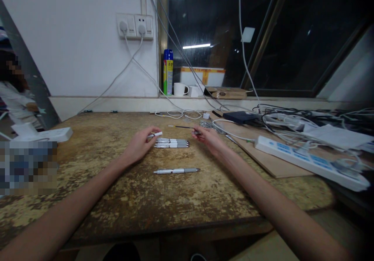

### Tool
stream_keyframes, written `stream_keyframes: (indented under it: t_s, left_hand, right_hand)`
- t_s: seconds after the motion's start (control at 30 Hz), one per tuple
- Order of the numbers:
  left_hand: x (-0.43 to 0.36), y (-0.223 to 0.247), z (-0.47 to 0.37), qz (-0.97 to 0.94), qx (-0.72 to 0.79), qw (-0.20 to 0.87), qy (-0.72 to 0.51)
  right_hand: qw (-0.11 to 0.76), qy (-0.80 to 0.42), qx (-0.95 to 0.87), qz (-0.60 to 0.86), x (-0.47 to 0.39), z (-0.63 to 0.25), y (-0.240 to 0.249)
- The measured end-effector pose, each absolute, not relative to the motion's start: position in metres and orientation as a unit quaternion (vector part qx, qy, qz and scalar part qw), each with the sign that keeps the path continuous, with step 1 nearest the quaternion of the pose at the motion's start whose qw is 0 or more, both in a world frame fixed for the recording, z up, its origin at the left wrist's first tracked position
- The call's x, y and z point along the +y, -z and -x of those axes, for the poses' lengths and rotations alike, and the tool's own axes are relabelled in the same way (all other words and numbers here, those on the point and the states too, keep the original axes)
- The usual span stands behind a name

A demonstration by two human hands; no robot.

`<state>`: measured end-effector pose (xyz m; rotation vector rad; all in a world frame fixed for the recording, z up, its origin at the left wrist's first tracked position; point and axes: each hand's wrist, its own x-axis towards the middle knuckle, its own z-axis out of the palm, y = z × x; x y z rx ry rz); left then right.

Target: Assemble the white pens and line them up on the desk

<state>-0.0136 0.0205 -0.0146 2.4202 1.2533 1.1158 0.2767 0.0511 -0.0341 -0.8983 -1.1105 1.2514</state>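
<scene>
My left hand (142, 143) is closed around a white pen barrel (157, 134), whose end shows past the fingertips. Across from it, my right hand (209, 138) pinches a grey pen part, from which a thin dark ink refill (182, 127) with a pale end points left. The barrel and the refill are apart. Just below and between my hands, several white and grey pens (172, 144) lie side by side on the worn wooden table (131, 198). One more pen (177, 171) lies alone, nearer to me, with its grey end to the right.
On the right, a white power strip (309, 161) lies by a brown board (263, 154) and tangled cables (286, 117). Another power strip (58, 134) is at the left edge. A spray can (168, 74) and a mug (180, 89) stand on the sill. A person (17, 93) is at far left.
</scene>
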Motion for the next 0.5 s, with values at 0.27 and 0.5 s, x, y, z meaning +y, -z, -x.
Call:
stream_keyframes:
  t_s: [0.27,0.5]
  left_hand:
    - [0.0211,0.0158,0.0143,-0.824,0.421,0.087,-0.368]
    - [0.0189,0.0142,0.0130,-0.823,0.426,0.096,-0.364]
  right_hand:
    - [0.563,-0.522,-0.501,0.399,0.0481,-0.2756,0.0325]
    - [0.550,-0.513,-0.521,0.402,0.0473,-0.2743,0.0319]
